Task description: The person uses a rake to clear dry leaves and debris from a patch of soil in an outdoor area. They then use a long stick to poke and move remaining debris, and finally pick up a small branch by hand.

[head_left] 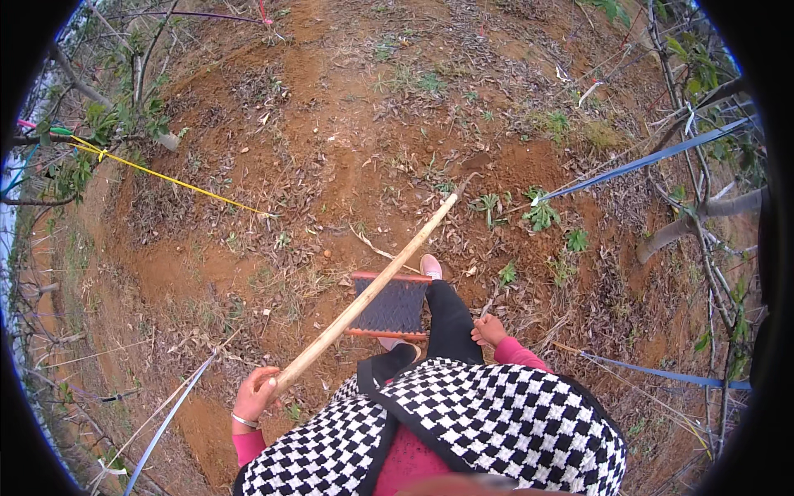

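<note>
**Two hands, one long stick, lots of red dirt**

One hand is doing all the gripping here. The left hand (pixel 255 395) is curling its fingers tight around the near end of a long wooden pole (pixel 368 293), with a thin bracelet (pixel 244 422) sitting on the wrist just below it. From that hand the pole is running up and away to the right, crossing over a dark mesh panel with an orange frame (pixel 390 307), and its far end is touching down in the soil by some small green weeds (pixel 539 217). What's on the far tip is too hard to tell.

The right hand (pixel 489 330) is hanging loose beside the person's dark trouser leg (pixel 451 318), fingers relaxed and half curled, holding nothing, well apart from the pole. A pink sleeve (pixel 519 354) is showing at that wrist, and a black-and-white checked jacket (pixel 488 430) is filling the space below both hands.

Just past the right hand, a pink shoe (pixel 430 265) is standing at the far edge of the mesh panel. Out to the left of the left hand, a yellow cord (pixel 165 176) is stretching across the ground, and a blue strap (pixel 169 422) is slanting down nearby. Beyond the right hand, another blue strap (pixel 653 159) is running toward a bare tree trunk (pixel 703 217). Dry leaves and twigs are lying all over the red soil (pixel 347 107).
</note>
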A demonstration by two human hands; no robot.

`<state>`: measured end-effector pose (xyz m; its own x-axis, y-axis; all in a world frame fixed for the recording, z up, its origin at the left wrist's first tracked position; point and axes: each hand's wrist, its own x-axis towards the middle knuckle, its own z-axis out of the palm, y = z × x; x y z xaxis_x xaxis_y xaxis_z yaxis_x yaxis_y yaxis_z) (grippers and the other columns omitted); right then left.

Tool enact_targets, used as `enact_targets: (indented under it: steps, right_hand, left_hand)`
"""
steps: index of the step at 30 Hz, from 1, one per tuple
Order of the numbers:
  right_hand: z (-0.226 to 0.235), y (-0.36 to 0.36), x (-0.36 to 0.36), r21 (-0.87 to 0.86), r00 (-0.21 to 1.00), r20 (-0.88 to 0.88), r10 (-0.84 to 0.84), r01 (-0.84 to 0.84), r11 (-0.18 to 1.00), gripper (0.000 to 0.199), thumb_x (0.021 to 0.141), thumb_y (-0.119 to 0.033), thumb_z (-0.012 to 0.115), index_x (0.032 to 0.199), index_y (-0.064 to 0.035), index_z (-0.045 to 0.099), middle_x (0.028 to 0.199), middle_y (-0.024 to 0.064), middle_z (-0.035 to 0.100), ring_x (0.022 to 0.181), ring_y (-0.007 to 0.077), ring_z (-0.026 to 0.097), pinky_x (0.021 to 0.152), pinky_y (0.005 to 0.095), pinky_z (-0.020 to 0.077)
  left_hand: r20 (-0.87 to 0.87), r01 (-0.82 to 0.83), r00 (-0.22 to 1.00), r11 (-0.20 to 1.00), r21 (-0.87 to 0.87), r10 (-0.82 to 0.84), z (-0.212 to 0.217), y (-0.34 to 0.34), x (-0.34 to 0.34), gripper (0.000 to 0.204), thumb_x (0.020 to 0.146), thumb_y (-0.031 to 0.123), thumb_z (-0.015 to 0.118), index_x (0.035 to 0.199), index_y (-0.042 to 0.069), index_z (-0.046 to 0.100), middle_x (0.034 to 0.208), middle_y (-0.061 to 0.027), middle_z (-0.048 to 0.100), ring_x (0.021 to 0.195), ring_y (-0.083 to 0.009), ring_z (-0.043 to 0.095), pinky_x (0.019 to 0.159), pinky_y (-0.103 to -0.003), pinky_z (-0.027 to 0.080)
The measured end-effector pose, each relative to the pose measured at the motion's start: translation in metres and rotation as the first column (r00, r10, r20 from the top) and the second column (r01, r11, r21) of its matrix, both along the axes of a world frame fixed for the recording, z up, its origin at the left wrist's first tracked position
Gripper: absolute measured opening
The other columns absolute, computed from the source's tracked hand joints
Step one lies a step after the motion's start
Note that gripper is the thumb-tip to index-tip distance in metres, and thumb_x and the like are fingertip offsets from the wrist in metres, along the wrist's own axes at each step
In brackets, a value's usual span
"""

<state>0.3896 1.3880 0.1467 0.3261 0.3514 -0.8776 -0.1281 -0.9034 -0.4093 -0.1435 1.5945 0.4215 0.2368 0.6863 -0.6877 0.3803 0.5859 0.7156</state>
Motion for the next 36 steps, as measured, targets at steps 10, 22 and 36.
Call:
enact_targets:
  steps: [10,22,36]
  right_hand:
    - [0.018,0.095,-0.007,0.186,0.997,0.045,0.057,-0.064,0.98,0.023,0.093,-0.024,0.059,0.102,-0.0024,0.053,0.085,0.0103,0.069,0.068,0.0162,0.069,0.054,0.0296,0.0556]
    - [0.143,0.363,0.037,0.428,0.442,0.897,-0.024,-0.852,0.302,0.063,0.069,-0.012,0.077,0.126,-0.0083,0.05,0.122,0.0148,0.056,0.108,0.0319,0.059,0.098,0.0424,0.0448]
    - [0.129,0.497,0.148,0.694,0.715,0.692,0.097,-0.696,0.184,0.023,0.075,-0.022,0.076,0.076,-0.0125,0.055,0.067,0.008,0.059,0.067,0.0315,0.061,0.063,0.0408,0.0477]
  left_hand:
    - [0.065,0.047,0.994,0.878,0.477,-0.088,0.099,0.089,0.08,0.037,0.09,0.021,0.063,0.118,-0.001,0.055,0.104,-0.0161,0.068,0.098,-0.0229,0.065,0.092,-0.036,0.049]
    - [0.6,-0.573,0.785,0.187,0.798,-0.157,0.164,0.177,0.257,0.031,0.099,0.033,0.051,0.111,0.005,0.046,0.066,-0.004,0.049,0.048,-0.0109,0.047,0.058,-0.031,0.047]
    - [0.789,-0.607,0.596,0.56,0.564,-0.149,0.089,0.308,0.469,0.025,0.093,0.019,0.062,0.095,0.01,0.039,0.061,-0.0025,0.046,0.05,-0.015,0.05,0.058,-0.035,0.048]
